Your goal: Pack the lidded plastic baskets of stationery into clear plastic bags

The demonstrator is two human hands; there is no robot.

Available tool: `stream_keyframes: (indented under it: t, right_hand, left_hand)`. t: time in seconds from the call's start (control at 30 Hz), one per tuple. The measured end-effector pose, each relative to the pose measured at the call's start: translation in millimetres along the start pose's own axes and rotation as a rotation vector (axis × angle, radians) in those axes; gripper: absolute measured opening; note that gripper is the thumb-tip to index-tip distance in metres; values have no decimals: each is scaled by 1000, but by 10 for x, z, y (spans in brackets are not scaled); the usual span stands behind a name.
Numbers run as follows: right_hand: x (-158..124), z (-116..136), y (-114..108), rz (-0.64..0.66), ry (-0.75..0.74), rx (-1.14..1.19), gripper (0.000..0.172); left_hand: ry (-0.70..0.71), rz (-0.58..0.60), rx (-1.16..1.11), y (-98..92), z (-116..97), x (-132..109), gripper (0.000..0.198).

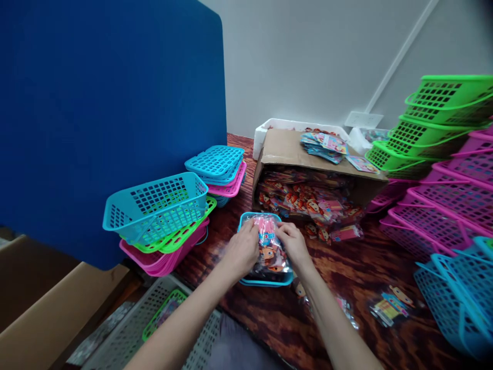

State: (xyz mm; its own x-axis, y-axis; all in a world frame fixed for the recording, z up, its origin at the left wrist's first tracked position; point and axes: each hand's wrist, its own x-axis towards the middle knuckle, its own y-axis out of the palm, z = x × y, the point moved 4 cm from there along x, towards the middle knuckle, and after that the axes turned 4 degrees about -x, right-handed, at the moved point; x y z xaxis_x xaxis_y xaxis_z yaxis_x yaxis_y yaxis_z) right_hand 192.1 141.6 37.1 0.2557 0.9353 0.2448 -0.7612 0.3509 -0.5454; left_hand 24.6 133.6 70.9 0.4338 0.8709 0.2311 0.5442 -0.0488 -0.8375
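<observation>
A clear plastic packet (268, 241) with pink sticks and a cartoon figure lies over a blue plastic basket (287, 280) on the table in front of me. My left hand (246, 249) grips the packet's upper left edge with its fingers closed. On the opposite edge, my right hand (291, 241) pinches the same packet. The packet covers most of the basket, so what lies beneath is hidden. Right behind my hands, an open cardboard box (285, 144) lies on its side, full of similar packets (308, 198), some spilling onto the table.
Stacked baskets stand at left, with a blue basket (156, 205) on top, near a pile of blue lids (215, 160). Green baskets (447, 118), pink baskets (435, 216) and blue baskets (458, 293) line the right. A loose packet (391, 307) lies at front right. A grey crate (127, 334) sits below.
</observation>
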Motion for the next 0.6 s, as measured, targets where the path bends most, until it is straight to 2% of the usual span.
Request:
stream_keyframes:
  t: [0.1, 0.23, 0.47, 0.53, 0.6]
  right_hand:
    - [-28, -7, 16, 14, -15, 35, 28]
    - [-93, -11, 24, -29, -15, 35, 27]
    - [-136, 108, 1, -76, -31, -106, 23]
    - [-160, 147, 9, -45, -67, -172, 25]
    - [-199, 163, 38, 34, -141, -261, 34]
  left_hand:
    - [69, -41, -43, -15, -99, 16, 44]
    - [146, -3, -20, 98, -121, -15, 48]
    - [39, -24, 20, 255, -113, -36, 47]
    - [6, -25, 32, 290, -124, -45, 48]
    - [-31, -16, 0, 323, -109, -71, 51]
